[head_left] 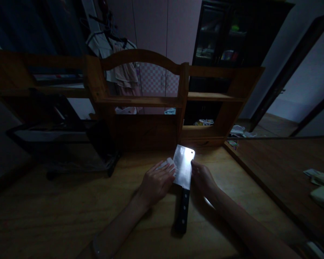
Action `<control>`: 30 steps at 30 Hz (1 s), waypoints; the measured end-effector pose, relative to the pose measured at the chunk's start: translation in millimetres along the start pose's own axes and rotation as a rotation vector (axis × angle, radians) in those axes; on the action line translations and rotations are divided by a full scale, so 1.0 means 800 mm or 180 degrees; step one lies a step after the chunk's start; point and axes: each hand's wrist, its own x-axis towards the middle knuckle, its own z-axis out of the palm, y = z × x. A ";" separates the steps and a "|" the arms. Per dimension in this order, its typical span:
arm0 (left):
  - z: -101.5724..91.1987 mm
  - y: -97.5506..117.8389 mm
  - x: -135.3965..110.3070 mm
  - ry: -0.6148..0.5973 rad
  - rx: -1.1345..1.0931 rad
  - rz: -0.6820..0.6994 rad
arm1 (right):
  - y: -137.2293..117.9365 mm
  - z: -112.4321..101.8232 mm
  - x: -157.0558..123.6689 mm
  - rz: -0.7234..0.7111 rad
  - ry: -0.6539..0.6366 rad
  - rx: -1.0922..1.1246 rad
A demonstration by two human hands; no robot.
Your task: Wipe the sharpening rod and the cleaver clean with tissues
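A cleaver [183, 167] is in the middle of the head view, its broad shiny blade away from me and its black riveted handle toward me. The blade has a small hole near its far right corner. My right hand [203, 177] is closed on the blade's right edge, fingertips against the metal. On the other side, my left hand [157, 180] holds a folded white cloth or tissue [170, 163] against the blade's left edge. The fingers of this hand lie over the white piece and partly hide it. Nobody's hand is on the handle.
The wooden desk [102, 212] carries a wooden shelf unit [140, 101] along its back. A dark-framed rack or box [67, 144] stands at the left. Cloth items [322, 183] lie on a brown surface at the right. Clothes [124, 72] hang behind the shelf.
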 end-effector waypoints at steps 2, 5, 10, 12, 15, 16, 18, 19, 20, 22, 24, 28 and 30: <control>-0.001 -0.001 0.001 0.0066 0.0079 -0.0156 | -0.002 0.004 -0.002 0.0030 -0.0015 -0.0009; -0.004 0.000 0.000 0.0141 0.0124 -0.0212 | -0.005 0.010 -0.005 0.0061 0.0005 0.0039; -0.010 0.018 0.002 -0.0160 -0.0187 0.0532 | -0.010 0.010 -0.008 0.0047 0.0056 0.0076; -0.010 0.025 0.004 -0.0341 -0.0297 0.0752 | -0.011 0.009 -0.008 0.0033 0.0097 0.0062; -0.008 0.026 0.006 -0.0384 -0.0334 0.0764 | -0.013 0.007 -0.008 0.0010 0.0148 0.0055; -0.008 0.025 0.006 -0.0370 -0.0326 0.0735 | -0.014 0.008 -0.008 0.0019 0.0157 0.0057; -0.009 0.020 0.005 -0.0348 -0.0299 0.0670 | -0.014 0.009 -0.008 0.0045 0.0187 0.0065; -0.009 0.018 0.005 -0.0343 -0.0283 0.0645 | -0.014 0.009 -0.008 0.0058 0.0200 0.0071; -0.010 0.016 0.004 -0.0337 -0.0266 0.0620 | -0.015 0.010 -0.007 0.0069 0.0208 0.0076; -0.010 0.014 0.004 -0.0296 -0.0222 0.0577 | -0.014 0.010 -0.006 0.0083 0.0201 0.0086; -0.010 0.014 0.004 -0.0172 -0.0143 0.0517 | -0.013 0.009 -0.005 0.0081 0.0188 0.0101; -0.007 0.009 0.003 0.0078 0.0052 0.0198 | -0.009 0.005 -0.001 0.0013 0.0190 0.0138; -0.004 0.005 0.002 0.0161 0.0149 -0.0043 | -0.008 0.005 -0.001 0.0015 0.0149 0.0129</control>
